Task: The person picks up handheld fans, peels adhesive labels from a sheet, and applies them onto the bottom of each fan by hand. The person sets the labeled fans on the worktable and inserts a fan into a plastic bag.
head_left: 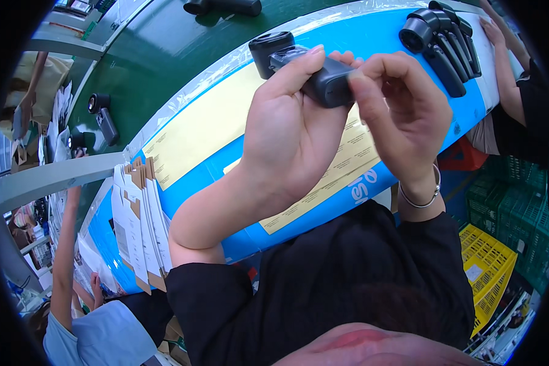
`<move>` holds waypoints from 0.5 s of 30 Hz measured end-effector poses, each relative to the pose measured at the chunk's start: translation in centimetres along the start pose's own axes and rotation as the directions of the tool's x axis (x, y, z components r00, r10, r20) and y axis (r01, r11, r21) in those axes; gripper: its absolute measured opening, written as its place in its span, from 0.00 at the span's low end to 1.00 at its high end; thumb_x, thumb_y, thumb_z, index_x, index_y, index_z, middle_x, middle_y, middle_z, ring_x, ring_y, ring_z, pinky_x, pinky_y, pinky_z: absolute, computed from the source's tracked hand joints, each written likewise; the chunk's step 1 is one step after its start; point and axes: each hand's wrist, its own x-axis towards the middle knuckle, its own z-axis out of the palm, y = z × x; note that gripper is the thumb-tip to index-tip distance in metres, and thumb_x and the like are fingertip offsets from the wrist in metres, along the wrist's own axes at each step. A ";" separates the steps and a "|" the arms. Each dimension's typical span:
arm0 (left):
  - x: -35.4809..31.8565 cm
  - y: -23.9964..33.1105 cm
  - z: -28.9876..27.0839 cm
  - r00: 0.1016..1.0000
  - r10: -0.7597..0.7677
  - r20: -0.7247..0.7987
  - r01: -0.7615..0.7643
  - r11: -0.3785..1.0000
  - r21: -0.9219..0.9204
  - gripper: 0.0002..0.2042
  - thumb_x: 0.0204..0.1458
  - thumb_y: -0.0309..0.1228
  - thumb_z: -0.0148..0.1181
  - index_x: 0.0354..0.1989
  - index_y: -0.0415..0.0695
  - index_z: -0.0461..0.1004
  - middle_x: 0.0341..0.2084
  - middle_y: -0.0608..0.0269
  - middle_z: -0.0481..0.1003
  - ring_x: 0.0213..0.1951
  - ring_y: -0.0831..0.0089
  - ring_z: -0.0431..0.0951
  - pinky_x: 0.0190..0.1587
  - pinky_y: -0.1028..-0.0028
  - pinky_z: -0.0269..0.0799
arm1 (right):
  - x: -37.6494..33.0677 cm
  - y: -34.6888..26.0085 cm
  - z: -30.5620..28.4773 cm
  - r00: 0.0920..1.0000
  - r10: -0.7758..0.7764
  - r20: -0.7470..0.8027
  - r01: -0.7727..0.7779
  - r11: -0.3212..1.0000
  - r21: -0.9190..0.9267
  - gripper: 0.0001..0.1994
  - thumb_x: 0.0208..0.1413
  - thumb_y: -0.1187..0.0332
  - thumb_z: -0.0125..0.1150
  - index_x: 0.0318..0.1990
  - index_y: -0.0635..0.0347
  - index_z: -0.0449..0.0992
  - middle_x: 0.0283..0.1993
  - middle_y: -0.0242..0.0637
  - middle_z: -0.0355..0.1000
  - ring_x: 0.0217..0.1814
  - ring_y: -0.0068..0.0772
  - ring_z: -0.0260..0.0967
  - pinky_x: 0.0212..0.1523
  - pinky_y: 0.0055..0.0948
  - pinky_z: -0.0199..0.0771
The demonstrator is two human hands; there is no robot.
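Note:
My left hand is closed round the grip of a dark handheld device, raised over the bench. The device has a round, ring-like head and a thick handle, like a small hair dryer or fan; I cannot tell which. At the handle's end my right hand pinches thumb and forefinger together. Whatever is between those fingertips is hidden or too small to see. Below my hands lie pale yellow label sheets with rows of small print, on a blue bench mat.
Several similar dark devices lie grouped at the far right; others rest on the green surface. Folded white cartons stand at the left by a grey metal bar. Yellow and green crates sit lower right. People work on both sides.

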 end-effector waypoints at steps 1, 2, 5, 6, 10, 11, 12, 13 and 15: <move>0.0 0.0 0.1 1.000 0.000 0.002 0.000 1.000 0.005 0.09 0.60 0.29 0.46 0.41 0.34 0.60 0.38 0.54 0.66 0.44 0.68 0.67 0.55 0.68 0.62 | 0.0 0.2 0.0 0.995 -0.090 0.046 0.097 0.975 -0.201 0.09 0.53 0.78 0.61 0.41 0.69 0.70 0.30 0.32 0.70 0.29 0.14 0.65 0.33 0.14 0.69; 0.1 0.2 0.2 1.000 0.006 -0.029 -0.005 0.999 0.048 0.08 0.60 0.28 0.46 0.40 0.34 0.60 0.38 0.54 0.66 0.44 0.67 0.67 0.55 0.68 0.62 | 0.0 0.4 0.1 0.980 -0.168 0.108 0.197 0.900 -0.389 0.12 0.54 0.78 0.60 0.45 0.69 0.67 0.29 0.31 0.67 0.27 0.14 0.63 0.32 0.13 0.66; 1.3 1.4 0.1 0.998 -0.017 -0.064 0.018 1.000 0.007 0.08 0.59 0.26 0.46 0.41 0.33 0.59 0.37 0.52 0.65 0.43 0.66 0.68 0.55 0.64 0.64 | 0.6 3.0 0.7 0.976 -0.197 -0.091 0.165 0.946 -0.281 0.23 0.51 0.75 0.64 0.52 0.64 0.61 0.23 0.34 0.67 0.22 0.20 0.65 0.26 0.16 0.67; 1.7 2.4 -0.4 0.996 0.060 -0.071 -0.061 0.998 -0.008 0.08 0.59 0.25 0.46 0.41 0.33 0.59 0.38 0.51 0.65 0.44 0.64 0.67 0.55 0.60 0.64 | 0.7 2.7 0.4 0.999 -0.034 -0.033 0.021 0.944 -0.328 0.26 0.57 0.77 0.56 0.59 0.68 0.49 0.28 0.35 0.68 0.28 0.19 0.68 0.33 0.17 0.74; 6.7 9.4 -3.2 0.927 0.354 -0.124 -0.305 0.904 0.300 0.13 0.59 0.24 0.45 0.48 0.30 0.55 0.44 0.45 0.63 0.47 0.58 0.67 0.54 0.54 0.66 | 0.7 3.2 -1.5 0.990 -0.029 -0.135 0.004 0.983 -0.183 0.24 0.59 0.76 0.52 0.59 0.68 0.49 0.26 0.32 0.66 0.28 0.19 0.68 0.33 0.17 0.73; 8.0 11.6 -4.4 0.897 0.419 -0.144 -0.342 0.862 0.375 0.16 0.60 0.24 0.45 0.52 0.30 0.53 0.48 0.42 0.62 0.52 0.55 0.66 0.54 0.56 0.67 | 0.4 3.5 -2.0 0.990 -0.033 -0.137 0.008 0.984 -0.178 0.24 0.59 0.76 0.52 0.59 0.68 0.49 0.26 0.32 0.66 0.28 0.19 0.68 0.33 0.17 0.73; 9.9 14.0 -6.6 0.833 0.526 -0.172 -0.371 0.762 0.530 0.15 0.61 0.26 0.43 0.52 0.30 0.56 0.49 0.41 0.63 0.52 0.54 0.66 0.53 0.59 0.68 | -0.1 4.1 -2.6 0.988 -0.057 -0.147 0.023 0.975 -0.222 0.24 0.58 0.74 0.55 0.58 0.66 0.52 0.24 0.33 0.66 0.26 0.21 0.68 0.30 0.18 0.70; 10.9 16.6 -8.9 0.748 0.639 -0.177 -0.380 0.632 0.675 0.14 0.62 0.28 0.41 0.52 0.31 0.59 0.49 0.40 0.63 0.52 0.54 0.66 0.52 0.62 0.68 | -0.3 4.3 -3.0 0.985 -0.082 -0.149 0.042 0.966 -0.255 0.24 0.56 0.71 0.59 0.57 0.64 0.55 0.22 0.34 0.67 0.24 0.22 0.68 0.27 0.19 0.67; 11.8 21.1 -13.3 0.640 0.754 -0.149 -0.216 0.362 0.907 0.18 0.62 0.37 0.43 0.49 0.32 0.65 0.50 0.38 0.63 0.56 0.51 0.62 0.54 0.59 0.64 | -0.5 4.3 -3.5 0.989 -0.088 -0.119 0.049 0.953 -0.298 0.23 0.56 0.72 0.58 0.56 0.64 0.55 0.22 0.34 0.67 0.25 0.23 0.68 0.27 0.19 0.67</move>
